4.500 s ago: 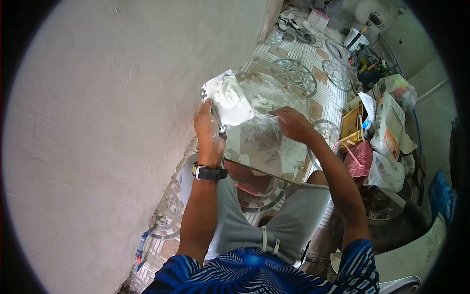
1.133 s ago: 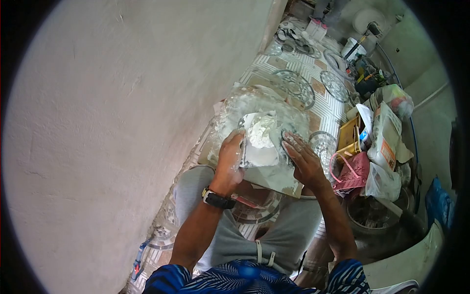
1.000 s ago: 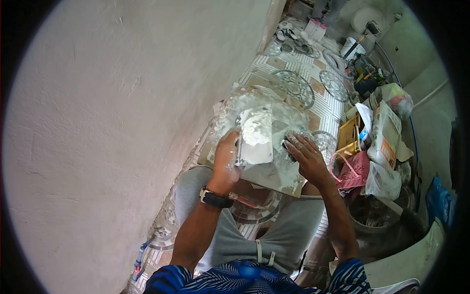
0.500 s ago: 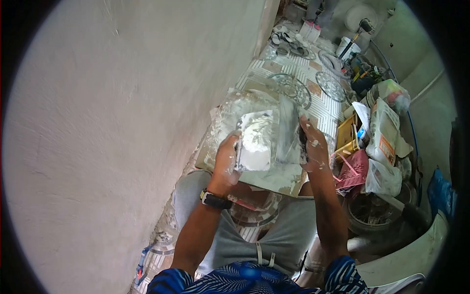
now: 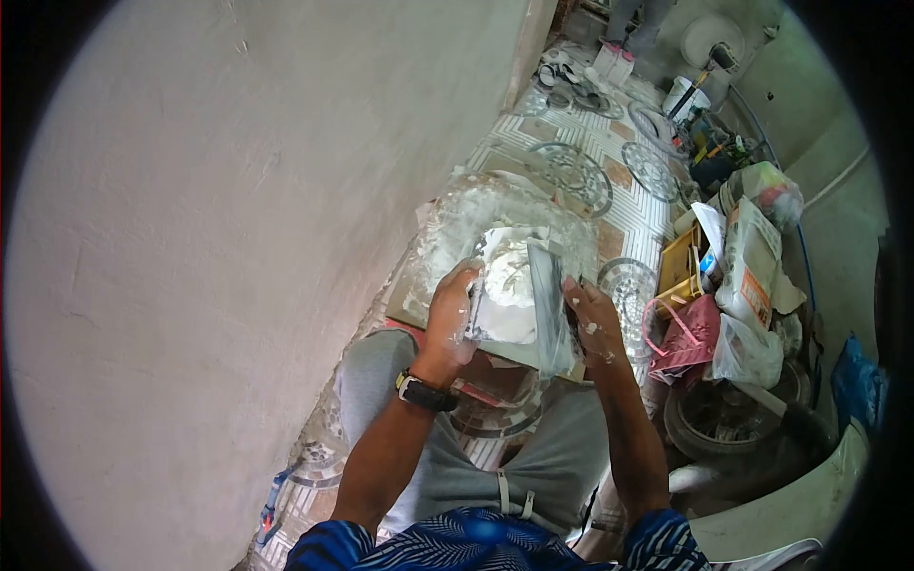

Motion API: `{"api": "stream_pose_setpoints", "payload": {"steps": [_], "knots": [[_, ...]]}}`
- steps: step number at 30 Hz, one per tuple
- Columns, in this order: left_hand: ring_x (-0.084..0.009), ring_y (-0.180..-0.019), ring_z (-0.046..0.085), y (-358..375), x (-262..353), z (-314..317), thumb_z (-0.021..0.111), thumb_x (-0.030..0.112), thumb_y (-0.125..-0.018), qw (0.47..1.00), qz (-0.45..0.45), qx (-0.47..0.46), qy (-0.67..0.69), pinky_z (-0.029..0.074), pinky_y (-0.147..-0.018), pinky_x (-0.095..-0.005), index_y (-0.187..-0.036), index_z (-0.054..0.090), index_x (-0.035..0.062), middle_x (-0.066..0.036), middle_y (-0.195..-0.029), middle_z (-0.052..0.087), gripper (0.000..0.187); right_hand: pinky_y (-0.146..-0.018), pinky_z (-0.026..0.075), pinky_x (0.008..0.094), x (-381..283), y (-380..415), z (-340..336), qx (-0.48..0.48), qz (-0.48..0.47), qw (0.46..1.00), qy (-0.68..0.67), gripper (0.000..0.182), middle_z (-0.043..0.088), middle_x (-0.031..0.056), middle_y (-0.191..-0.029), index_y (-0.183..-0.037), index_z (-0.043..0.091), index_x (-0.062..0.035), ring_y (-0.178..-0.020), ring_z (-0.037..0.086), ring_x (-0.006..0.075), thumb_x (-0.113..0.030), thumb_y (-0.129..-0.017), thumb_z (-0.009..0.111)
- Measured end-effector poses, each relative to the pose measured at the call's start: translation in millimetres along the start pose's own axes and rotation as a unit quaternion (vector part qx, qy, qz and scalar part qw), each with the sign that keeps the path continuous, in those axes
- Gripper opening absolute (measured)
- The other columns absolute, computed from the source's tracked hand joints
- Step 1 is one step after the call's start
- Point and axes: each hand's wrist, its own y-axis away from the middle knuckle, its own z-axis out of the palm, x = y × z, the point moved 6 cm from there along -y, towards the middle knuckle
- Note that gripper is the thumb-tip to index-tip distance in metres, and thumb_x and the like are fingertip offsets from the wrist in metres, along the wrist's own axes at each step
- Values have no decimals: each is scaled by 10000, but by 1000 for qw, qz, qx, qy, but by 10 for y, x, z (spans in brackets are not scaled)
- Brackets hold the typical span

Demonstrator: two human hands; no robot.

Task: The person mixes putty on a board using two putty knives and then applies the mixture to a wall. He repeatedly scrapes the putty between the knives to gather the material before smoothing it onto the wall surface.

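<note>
My left hand (image 5: pixel 451 314), smeared with white, is closed on the left edge of a flat rectangular trowel (image 5: pixel 505 327). White putty (image 5: pixel 511 278) lies in a thick mound across that trowel's face. Closed round the far side of a second, long-bladed trowel is my right hand (image 5: pixel 592 317), spotted with white. This steel trowel (image 5: pixel 549 309) is tilted nearly on edge, its blade right at the right side of the putty-loaded one. Both tools are over a putty-smeared board (image 5: pixel 438 224) in front of my knees.
A pale plastered wall (image 5: pixel 238 238) rises close on my left. Along the right lie a pink basket (image 5: pixel 687 338), a yellow crate (image 5: pixel 678 271), a printed sack (image 5: pixel 752 257) and a wheel (image 5: pixel 728 409). Further off, a white bucket (image 5: pixel 685 98) stands on the patterned tiles.
My right hand has moved left and slightly nearer me, bringing its trowel against the putty-loaded one and tipping it more on edge. The loaded trowel has shifted slightly right.
</note>
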Motion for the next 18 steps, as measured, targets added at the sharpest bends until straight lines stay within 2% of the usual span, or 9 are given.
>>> {"api": "stream_pose_setpoints", "payload": {"steps": [2,5,7,8,11,12,15,16,18], "knots": [[-168,-886,641,-40,-36,-79,453,169,-956,1000,-3,-2,-29,529,-781,-305,-1128,595,28,-58,-985,642,264,-639,370,204,84,44,-83,-25,1,999,29,390,538,-69,-811,-928,631,-35,-716,459,34,-423,-913,663],[-174,-909,653,0,55,-41,454,172,-960,999,-11,26,27,542,-781,-309,-1165,580,13,-70,-1011,654,288,-581,365,237,325,57,-299,-74,9,992,104,409,535,-47,-752,-907,620,-4,-661,440,51,-411,-916,660],[-182,-941,656,-10,266,-122,448,177,-970,998,45,40,18,546,-802,-316,-1186,566,-6,-90,-1057,653,306,-560,361,242,452,104,-341,-110,35,979,165,390,528,-48,-740,-908,620,-10,-640,432,48,-397,-917,663],[-186,-958,658,-17,361,-164,444,179,-975,996,70,48,14,547,-812,-320,-1196,558,-16,-100,-1079,653,316,-541,363,246,476,156,-358,-90,67,987,116,378,523,-45,-721,-923,616,-5,-617,434,47,-379,-912,674],[-201,-981,658,-19,617,-286,427,185,-988,983,150,102,-25,545,-839,-332,-1205,544,-37,-119,-1129,641,332,-555,380,240,561,109,-527,-34,65,997,33,357,539,-34,-753,-966,615,10,-643,463,48,-336,-912,683],[-205,-982,657,-7,659,-298,425,189,-991,981,158,110,-23,545,-841,-335,-1207,541,-38,-121,-1136,637,334,-590,431,242,400,142,-518,-11,50,998,38,349,571,-11,-822,-1038,601,38,-691,509,60,-280,-917,680],[-213,-986,659,14,719,-300,419,197,-998,976,178,126,-23,548,-838,-339,-1220,529,-36,-122,-1153,631,340,-661,475,247,399,71,-560,-14,26,998,-55,357,601,17,-906,-1106,578,57,-748,551,79,-236,-922,668],[-213,-986,662,10,722,-301,417,199,-999,974,183,127,-29,553,-832,-338,-1228,522,-32,-118,-1154,633,342,-714,493,255,448,21,-593,-29,40,998,-48,373,620,37,-952,-1132,563,67,-794,577,91,-227,-924,663],[-213,-992,662,1,715,-311,414,199,-1000,972,194,126,-32,554,-833,-338,-1234,517,-27,-113,-1158,633,341,-718,488,254,390,42,-586,-37,32,998,-42,368,619,37,-952,-1133,564,66,-803,575,90,-222,-927,660]]}}
